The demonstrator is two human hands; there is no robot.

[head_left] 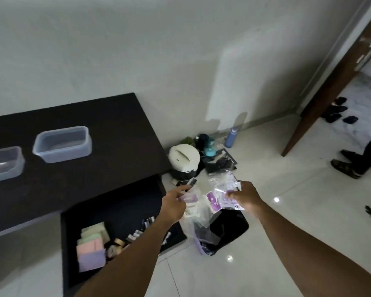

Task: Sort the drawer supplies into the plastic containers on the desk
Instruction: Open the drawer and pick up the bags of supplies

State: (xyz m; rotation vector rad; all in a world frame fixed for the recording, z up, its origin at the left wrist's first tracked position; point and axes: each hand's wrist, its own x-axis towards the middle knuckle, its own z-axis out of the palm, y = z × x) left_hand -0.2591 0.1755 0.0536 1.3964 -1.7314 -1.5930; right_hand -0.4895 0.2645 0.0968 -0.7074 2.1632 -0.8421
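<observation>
Two clear plastic containers stand on the dark desk [107, 129]: one [63, 143] near its middle, another [3, 163] at the left edge of view. The open drawer [124, 209] below holds pastel sticky-note pads [92, 245], tape rolls [115, 246] and small dark items. My left hand [173, 203] pinches a purple-and-white packet [189, 198] over the drawer's right end. My right hand [245, 197] grips a bunch of clear plastic packets with purple labels [223, 191]. A clear bag [198, 221] hangs beneath both hands.
A black bin [229, 228] stands on the tiled floor right of the drawer. A white rice cooker [184, 160], a blue bottle [231, 137] and clutter sit by the wall. A person's feet [345, 166] are at the right near the open door.
</observation>
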